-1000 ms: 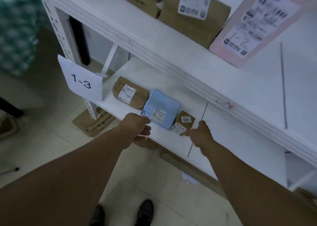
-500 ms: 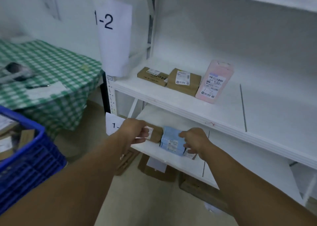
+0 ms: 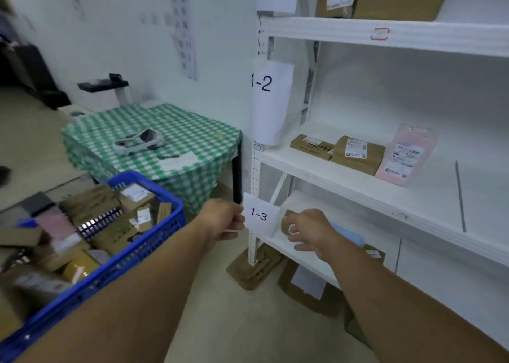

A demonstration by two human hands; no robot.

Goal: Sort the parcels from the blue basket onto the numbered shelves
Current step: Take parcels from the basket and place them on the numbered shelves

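The "1-3" label (image 3: 259, 215) hangs on the front post of the white rack and marks the lower shelf (image 3: 305, 262), which runs off to its right. The person's left hand (image 3: 223, 222) sits against the label's left edge with its fingers curled in. A thin pale sliver shows at the fingertips, but the view does not tell whether the hand pinches anything.

The right hand (image 3: 311, 233) hovers just right of the label, fingers loosely bent and apart, holding nothing. It is in front of a brown parcel (image 3: 286, 219) that lies on the lower shelf. Further right of the label on the same shelf are a light blue parcel (image 3: 348, 234) and a small brown parcel (image 3: 374, 254), both partly hidden by that forearm.

Left of the label and nearer the camera stands the blue basket (image 3: 176, 211), heaped with mixed parcels (image 3: 110, 211). Up and to the left of the label is a desk (image 3: 179, 131) under a green checked cloth, carrying a grey handheld device (image 3: 140, 142), a pen (image 3: 168, 156) and a sheet of paper (image 3: 180, 161).

Above the label hangs a "1-2" label (image 3: 271, 101). On the shelf above and to the right of the "1-3" label sit a flat brown box (image 3: 311, 147), a brown packet (image 3: 358, 156) and an upright pink parcel (image 3: 407, 156).
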